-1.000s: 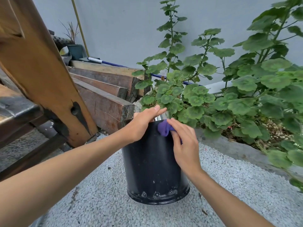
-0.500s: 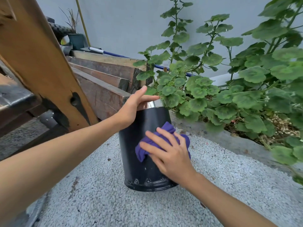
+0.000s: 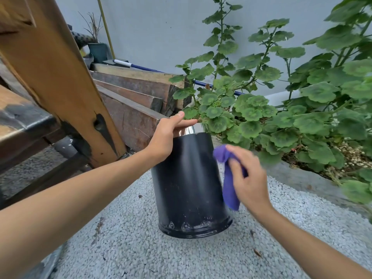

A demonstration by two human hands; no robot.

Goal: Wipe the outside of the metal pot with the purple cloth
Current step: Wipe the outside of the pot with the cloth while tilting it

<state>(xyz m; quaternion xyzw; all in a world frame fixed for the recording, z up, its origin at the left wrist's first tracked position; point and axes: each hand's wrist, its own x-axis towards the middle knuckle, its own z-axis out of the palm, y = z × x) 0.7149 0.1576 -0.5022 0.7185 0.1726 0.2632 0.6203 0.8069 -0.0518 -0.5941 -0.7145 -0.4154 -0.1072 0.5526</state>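
The pot stands on gravel, beside the plants. The left hand grips its rim, fingers curled over. At the pot's right side, the right hand pinches the cloth.

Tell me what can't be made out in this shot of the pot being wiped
Head view only:
- Far side of the metal pot: turned away from the camera.
- Pot's inside: hidden by the left hand gripping the rim, and by leaves.
- Right hand and purple cloth: motion-blurred, so whether the cloth touches the pot is unclear.
- Blue-handled tool: its ends are covered by planks and foliage.
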